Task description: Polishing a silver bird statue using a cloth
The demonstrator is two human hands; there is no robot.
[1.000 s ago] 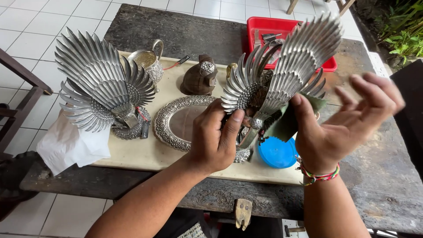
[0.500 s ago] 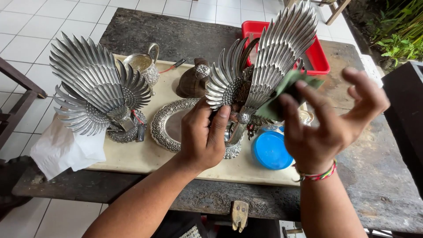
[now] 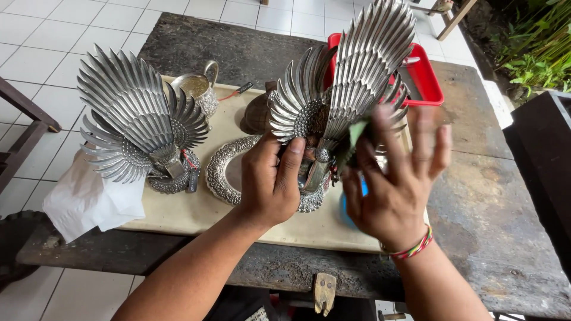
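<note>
My left hand grips the lower body of a silver winged bird figure whose feathered wings fan upward. Blurred with motion, my right hand presses a green cloth against the figure's right side, fingers spread. A woven bracelet circles the right wrist. A second silver winged figure stands to the left on the cream board. A blue lid lies mostly hidden behind my right hand.
An ornate silver ring tray, a silver pitcher and a dark bell-shaped piece sit on the board. A red tray lies behind. White cloth hangs at the left. The worn wooden table extends right.
The figure has shifted left and closer to me. My right hand has swung in from the right and now covers its side with the cloth.
</note>
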